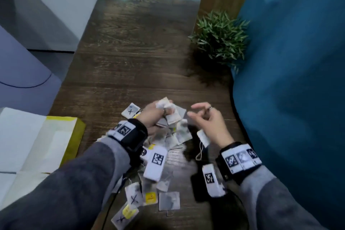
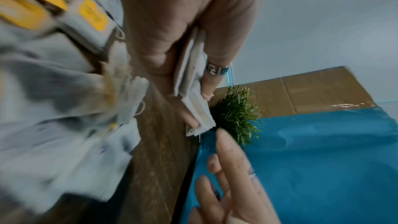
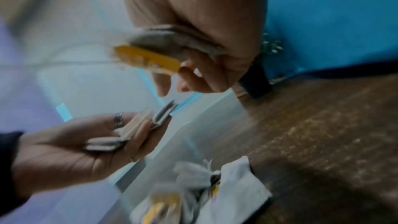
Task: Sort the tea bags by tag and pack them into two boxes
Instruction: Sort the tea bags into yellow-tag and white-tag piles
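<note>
While both hands work above it, the wooden table carries every item. Beside the table's right edge hangs a blue fabric surface, with a green plant against it. At the table's left edge lies a yellow-edged box. Near the table's front, a loose pile of tea bags is spread out. Above that pile, the left hand grips a stack of tea bags, fingers curled around it. Just right of the stack, the right hand pinches one tea bag with a yellow tag.
</note>
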`<state>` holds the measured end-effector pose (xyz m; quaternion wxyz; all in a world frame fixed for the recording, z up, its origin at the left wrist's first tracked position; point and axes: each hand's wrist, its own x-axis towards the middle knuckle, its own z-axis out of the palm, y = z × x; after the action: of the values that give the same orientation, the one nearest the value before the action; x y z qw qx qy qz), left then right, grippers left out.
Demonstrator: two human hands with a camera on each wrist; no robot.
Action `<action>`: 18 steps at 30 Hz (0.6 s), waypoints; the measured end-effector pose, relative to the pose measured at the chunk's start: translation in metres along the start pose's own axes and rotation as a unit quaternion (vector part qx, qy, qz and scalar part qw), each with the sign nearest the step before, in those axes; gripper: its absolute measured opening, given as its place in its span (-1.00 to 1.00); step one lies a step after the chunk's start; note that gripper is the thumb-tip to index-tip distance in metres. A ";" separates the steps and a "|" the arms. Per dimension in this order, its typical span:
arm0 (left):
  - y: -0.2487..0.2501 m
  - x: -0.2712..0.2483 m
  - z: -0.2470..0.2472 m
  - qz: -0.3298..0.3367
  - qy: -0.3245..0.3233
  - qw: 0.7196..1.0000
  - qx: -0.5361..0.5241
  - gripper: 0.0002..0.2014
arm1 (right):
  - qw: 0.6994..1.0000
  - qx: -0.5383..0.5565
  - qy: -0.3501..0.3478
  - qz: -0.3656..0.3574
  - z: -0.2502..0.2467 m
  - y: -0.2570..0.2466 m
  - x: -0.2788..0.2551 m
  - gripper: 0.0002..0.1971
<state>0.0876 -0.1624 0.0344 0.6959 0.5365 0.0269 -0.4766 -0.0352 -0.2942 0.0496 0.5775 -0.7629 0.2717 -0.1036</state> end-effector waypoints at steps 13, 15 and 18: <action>0.015 0.153 0.046 -0.061 0.013 0.998 -0.030 -0.80 | 0.906 0.168 0.299 0.247 -0.042 0.067 0.150 -0.81; 0.015 0.165 0.048 -0.062 0.007 0.998 -0.029 -0.78 | 0.901 0.166 0.324 0.236 -0.042 0.068 0.162 -0.82; 0.024 0.185 0.053 -0.068 0.021 0.997 -0.024 -0.68 | 0.902 0.165 0.334 0.219 -0.043 0.077 0.179 -0.81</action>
<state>0.1798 -0.3214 -0.0273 0.6739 0.5267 0.0895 -0.5104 0.0706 -0.4399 -0.0368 0.5788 -0.4983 0.5879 -0.2664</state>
